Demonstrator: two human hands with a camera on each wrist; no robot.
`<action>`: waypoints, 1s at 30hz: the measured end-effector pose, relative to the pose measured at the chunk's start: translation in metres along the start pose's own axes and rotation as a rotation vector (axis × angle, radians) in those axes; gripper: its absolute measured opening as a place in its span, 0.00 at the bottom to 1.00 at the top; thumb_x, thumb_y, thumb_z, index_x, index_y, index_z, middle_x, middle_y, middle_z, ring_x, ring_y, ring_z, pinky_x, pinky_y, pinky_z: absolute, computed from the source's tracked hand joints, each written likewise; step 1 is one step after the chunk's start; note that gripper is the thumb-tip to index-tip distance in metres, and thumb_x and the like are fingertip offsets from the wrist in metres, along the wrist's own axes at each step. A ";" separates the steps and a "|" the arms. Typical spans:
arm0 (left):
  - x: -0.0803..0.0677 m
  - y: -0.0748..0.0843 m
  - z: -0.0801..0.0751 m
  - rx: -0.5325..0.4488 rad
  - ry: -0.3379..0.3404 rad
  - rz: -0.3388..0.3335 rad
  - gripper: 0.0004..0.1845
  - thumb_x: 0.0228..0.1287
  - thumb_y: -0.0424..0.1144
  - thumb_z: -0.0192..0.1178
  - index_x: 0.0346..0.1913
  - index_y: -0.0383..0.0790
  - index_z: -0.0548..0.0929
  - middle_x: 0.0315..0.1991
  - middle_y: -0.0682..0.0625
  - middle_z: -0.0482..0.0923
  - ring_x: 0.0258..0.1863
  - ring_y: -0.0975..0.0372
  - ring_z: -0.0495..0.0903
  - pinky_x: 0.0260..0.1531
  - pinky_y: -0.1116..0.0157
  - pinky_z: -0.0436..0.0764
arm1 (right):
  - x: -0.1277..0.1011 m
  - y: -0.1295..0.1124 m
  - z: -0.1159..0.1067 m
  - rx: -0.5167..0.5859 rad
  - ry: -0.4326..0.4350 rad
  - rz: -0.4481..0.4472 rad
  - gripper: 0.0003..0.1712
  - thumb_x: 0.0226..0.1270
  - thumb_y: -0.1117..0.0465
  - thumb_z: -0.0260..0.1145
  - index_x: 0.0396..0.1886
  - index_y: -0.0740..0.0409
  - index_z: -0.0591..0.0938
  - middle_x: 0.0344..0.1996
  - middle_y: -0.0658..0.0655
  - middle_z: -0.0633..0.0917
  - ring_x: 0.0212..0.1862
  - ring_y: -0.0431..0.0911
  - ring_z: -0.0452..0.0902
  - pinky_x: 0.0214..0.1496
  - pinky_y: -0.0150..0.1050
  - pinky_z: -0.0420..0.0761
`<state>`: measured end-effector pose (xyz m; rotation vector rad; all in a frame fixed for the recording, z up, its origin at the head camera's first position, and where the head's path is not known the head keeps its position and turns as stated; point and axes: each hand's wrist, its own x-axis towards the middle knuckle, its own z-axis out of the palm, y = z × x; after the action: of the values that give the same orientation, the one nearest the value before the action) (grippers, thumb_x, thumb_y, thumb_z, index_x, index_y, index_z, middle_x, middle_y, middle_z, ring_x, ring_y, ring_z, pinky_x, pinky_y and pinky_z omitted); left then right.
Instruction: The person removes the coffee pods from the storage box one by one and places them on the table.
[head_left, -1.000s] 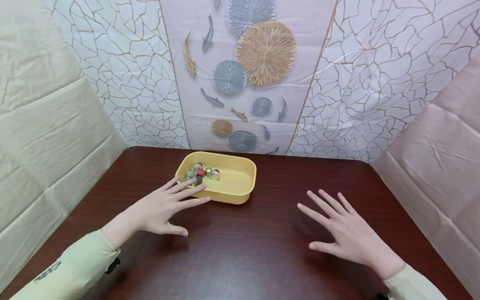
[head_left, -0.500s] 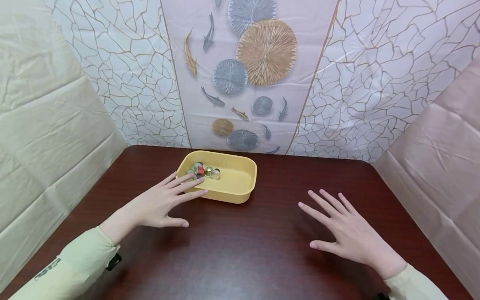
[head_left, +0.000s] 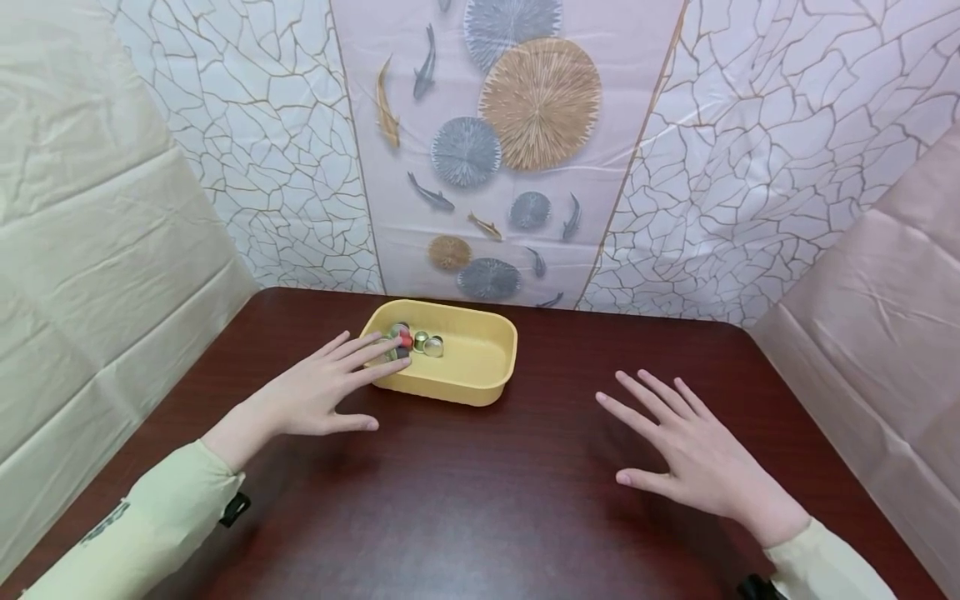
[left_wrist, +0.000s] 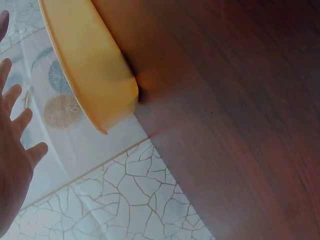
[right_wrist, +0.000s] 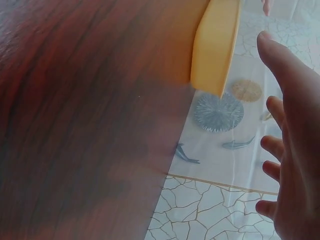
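The left hand point(head_left: 318, 392) has slid a little closer to the tray point(head_left: 480, 379). The right hand point(head_left: 693, 458) is spread flat over the bench point(head_left: 480, 500), holding nothing. Farther off, the left fingers point(head_left: 375, 354) are straight and reach over the tray's near rim by the small caps point(head_left: 420, 342).

A yellow tray point(head_left: 480, 379) stands on the dark wooden worktop point(head_left: 480, 500), near its far edge. Several small round capsules point(head_left: 420, 342), silver, green and red, lie grouped in the tray's left end. The left hand point(head_left: 315, 392) is extended with straight, spread fingers; its fingertips point(head_left: 393, 361) reach over the tray's left rim, at the capsules. The right hand point(head_left: 690, 454) is held flat over the worktop with spread fingers, well apart from the tray on its right. Both arms wear pale green sleeves point(head_left: 127, 533). A patterned wall covering point(head_left: 525, 150) with fish and fan discs stands behind the worktop.
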<state>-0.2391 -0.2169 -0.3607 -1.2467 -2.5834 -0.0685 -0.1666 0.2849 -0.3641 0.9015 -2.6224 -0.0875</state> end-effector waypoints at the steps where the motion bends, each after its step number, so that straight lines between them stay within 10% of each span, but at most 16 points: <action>1: 0.001 -0.001 0.000 -0.002 0.000 -0.003 0.43 0.61 0.71 0.55 0.77 0.60 0.59 0.80 0.54 0.52 0.79 0.52 0.53 0.72 0.40 0.54 | 0.001 0.000 0.000 0.003 0.002 0.003 0.52 0.54 0.30 0.68 0.77 0.34 0.60 0.79 0.49 0.55 0.79 0.52 0.49 0.79 0.39 0.24; 30: 0.015 -0.040 -0.002 -0.091 0.057 -0.147 0.39 0.67 0.58 0.59 0.78 0.58 0.57 0.80 0.48 0.52 0.78 0.50 0.53 0.73 0.46 0.55 | 0.034 0.007 -0.010 0.038 0.025 0.002 0.51 0.57 0.30 0.66 0.78 0.35 0.58 0.79 0.51 0.58 0.78 0.54 0.52 0.80 0.51 0.43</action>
<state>-0.2778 -0.2310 -0.3518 -1.0653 -2.6451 -0.2494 -0.1920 0.2704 -0.3425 0.9073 -2.6103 -0.0260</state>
